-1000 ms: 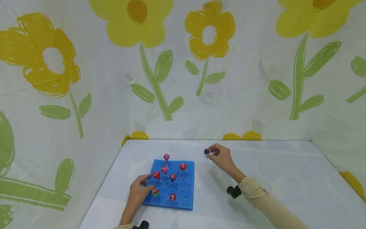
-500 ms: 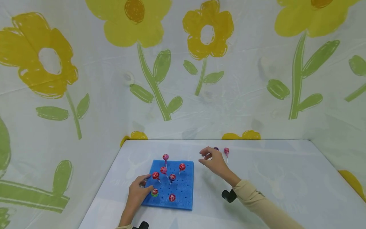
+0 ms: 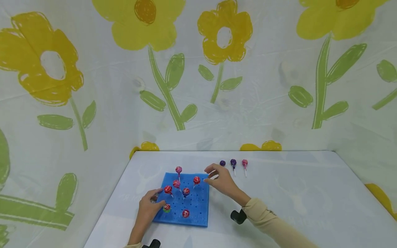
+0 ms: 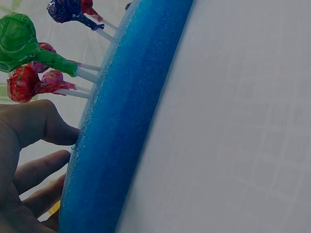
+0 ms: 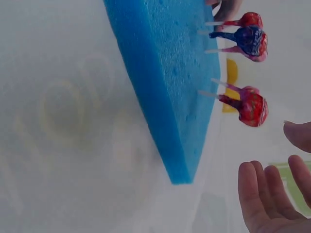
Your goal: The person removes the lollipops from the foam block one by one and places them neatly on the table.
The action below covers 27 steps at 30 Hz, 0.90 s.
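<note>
Head view: L hand [image 3: 149, 206] at left edge of blue block [image 3: 196, 203], thumb & fingers loosely bent, apart, resting on it w/o gripping. R hand [image 3: 222, 179] over/nr block's far right corner, thumb & fingers spread wide, nothing held; a red pop [image 3: 196, 180] is nearby in block. 7 pops in block total, sticks down. On table [image 3: 294, 193] past R hand: 2 purple pops [image 3: 233, 162] + 1 pink pop [image 3: 244, 163], in a row. Flower sheet [image 3: 263, 103] behind.
</note>
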{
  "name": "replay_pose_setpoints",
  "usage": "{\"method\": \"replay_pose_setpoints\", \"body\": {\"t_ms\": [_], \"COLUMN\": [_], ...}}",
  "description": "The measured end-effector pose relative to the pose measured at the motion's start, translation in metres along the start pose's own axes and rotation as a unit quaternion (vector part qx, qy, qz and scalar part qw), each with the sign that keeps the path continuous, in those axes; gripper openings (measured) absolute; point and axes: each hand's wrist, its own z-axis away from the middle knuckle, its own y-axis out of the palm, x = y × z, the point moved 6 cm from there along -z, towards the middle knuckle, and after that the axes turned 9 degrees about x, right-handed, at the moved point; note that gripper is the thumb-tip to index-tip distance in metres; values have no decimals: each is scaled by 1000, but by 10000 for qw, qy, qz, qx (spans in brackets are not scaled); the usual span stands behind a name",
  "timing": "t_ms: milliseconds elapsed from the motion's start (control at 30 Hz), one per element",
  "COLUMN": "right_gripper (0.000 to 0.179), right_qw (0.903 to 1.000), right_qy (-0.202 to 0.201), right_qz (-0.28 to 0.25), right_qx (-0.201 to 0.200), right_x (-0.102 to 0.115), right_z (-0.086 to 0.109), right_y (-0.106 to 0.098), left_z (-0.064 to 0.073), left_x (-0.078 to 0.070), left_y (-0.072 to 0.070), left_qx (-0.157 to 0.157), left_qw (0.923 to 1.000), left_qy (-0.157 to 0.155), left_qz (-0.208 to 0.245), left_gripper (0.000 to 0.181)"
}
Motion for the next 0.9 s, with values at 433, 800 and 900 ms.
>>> {"method": "replay_pose_setpoints", "body": {"t_ms": [433, 800, 900], "right_gripper": [30, 19, 20], "right_qw": [9995, 9988, 9990], "right_qy": [44, -241, -183], "right_qz": [-290, -426, -399], "right_qx": [117, -5, -48], "right_x": [5, 7, 5], "right_z": [-7, -15, -16], "right_y": [33, 47, 51], "left_z": [0, 0, 0], "left_x": [1, 1, 2], "left_y": [-1, 0, 0], "left_qx": [-6, 11, 31], "left_qw": [10000, 10000, 10000], "left_qy": [-9, -24, -66], "left_qz": [45, 55, 58], "left_gripper": [47, 46, 47]}}
